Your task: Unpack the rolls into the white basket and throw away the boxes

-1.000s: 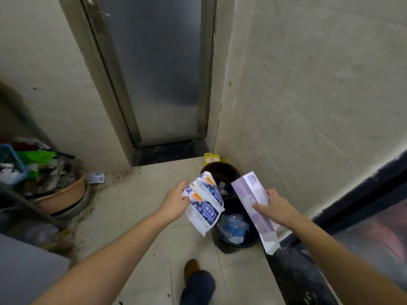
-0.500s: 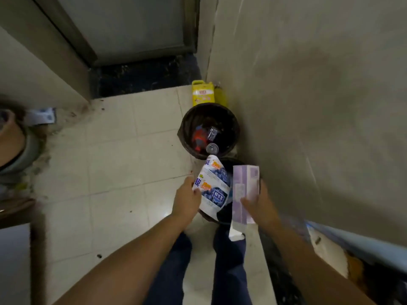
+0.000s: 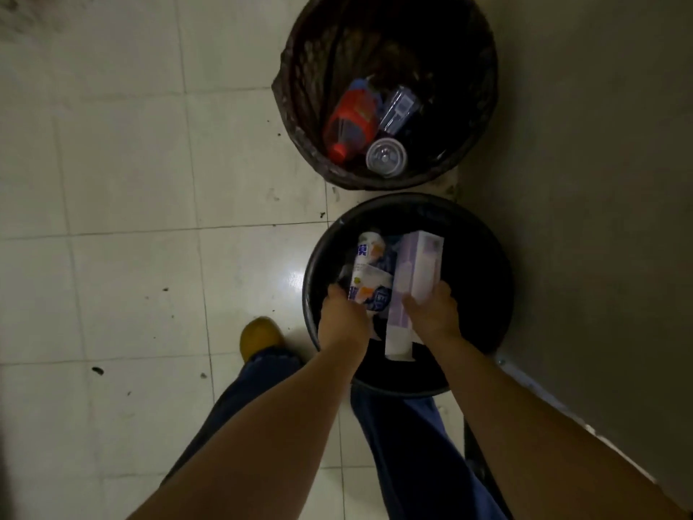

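Leaning right over the near black bin (image 3: 487, 279), the person has both hands down inside its mouth, each one gripping an empty package. Left hand (image 3: 343, 317) is closed around the lower end of the blue-and-white printed box (image 3: 369, 283), fingers wrapped under it, while the right hand (image 3: 431, 313) is clamped on the pale purple box (image 3: 416, 272) partway along, thumb across its face. Both boxes point nose-down into the bin, side by side and nearly touching, and that angle makes sense: held low and lengthwise, they should slide straight in rather than catch on the rim. Neither grip has opened yet, so my read is the drop is a moment off.

Count them up: two boxes, two bins, two hands busy. The far bin (image 3: 300, 106), lined with a dark bag, holds a red plastic bottle (image 3: 350, 122), a clear domed lid (image 3: 386, 156) and a clear wrapper (image 3: 399, 106), one of each that I can make out. One tan shoe (image 3: 260, 334) shows on the white tiled floor (image 3: 131, 257) to the left of the near bin, blue trouser legs below. A grey wall (image 3: 600, 182) runs close along the right.

No rolls and no white basket anywhere in view, so this looks like the disposal end of the job.
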{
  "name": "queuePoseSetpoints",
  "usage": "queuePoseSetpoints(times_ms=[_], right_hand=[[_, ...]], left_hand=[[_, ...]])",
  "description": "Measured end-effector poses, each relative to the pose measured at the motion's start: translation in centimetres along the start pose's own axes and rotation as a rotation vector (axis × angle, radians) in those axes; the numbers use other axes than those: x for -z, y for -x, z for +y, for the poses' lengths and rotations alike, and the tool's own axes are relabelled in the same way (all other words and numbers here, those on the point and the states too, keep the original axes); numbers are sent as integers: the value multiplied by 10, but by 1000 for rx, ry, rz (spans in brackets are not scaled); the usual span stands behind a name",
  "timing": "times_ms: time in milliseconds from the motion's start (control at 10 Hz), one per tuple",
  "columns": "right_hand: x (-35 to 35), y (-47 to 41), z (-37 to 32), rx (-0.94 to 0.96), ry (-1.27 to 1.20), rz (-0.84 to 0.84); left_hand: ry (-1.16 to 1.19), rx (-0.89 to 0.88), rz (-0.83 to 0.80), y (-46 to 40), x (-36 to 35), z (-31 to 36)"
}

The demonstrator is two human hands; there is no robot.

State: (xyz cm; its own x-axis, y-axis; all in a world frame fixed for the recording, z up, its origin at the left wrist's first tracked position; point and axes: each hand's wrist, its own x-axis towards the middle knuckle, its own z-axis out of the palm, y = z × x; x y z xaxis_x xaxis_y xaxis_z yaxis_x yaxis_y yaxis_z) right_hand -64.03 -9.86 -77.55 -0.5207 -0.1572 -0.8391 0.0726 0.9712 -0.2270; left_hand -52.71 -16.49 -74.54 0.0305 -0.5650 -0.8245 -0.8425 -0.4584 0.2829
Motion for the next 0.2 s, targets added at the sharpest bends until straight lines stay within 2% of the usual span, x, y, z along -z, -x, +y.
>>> queuePoseSetpoints(times_ms=[100, 200], right_hand=[[7, 14, -7, 5, 16, -8], [39, 50, -26, 55, 34, -14]], left_hand=[[38, -27, -9, 11, 13, 1], [-34, -121, -5, 40, 48, 9]])
